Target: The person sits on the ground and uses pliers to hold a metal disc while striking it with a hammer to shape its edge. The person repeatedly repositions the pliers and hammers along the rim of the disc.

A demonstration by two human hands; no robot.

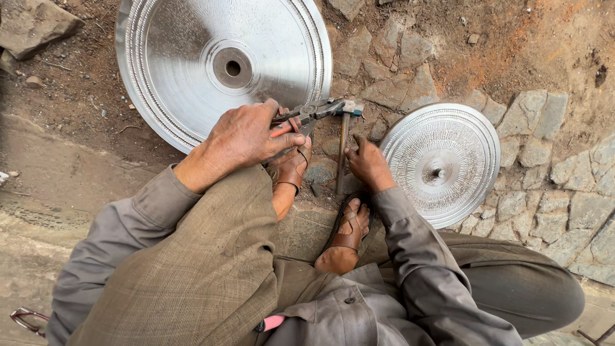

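Note:
My left hand (246, 138) grips a pair of pliers (312, 111) by the handles; their jaws point right, toward the hammer head. My right hand (366, 163) holds the wooden handle of a hammer (344, 147), whose metal head sits at the top near the pliers' jaws. Both tools hover over stony ground just above my sandalled feet (351, 227). A large engraved metal disc (224, 64) lies behind my left hand. A smaller engraved disc (442, 163) lies just right of my right hand.
Rough paving stones (538, 186) cover the ground to the right, and bare earth (64, 102) lies to the left. A rock (32, 22) sits at the top left corner. A pink object (272, 322) pokes out of my clothing near the bottom.

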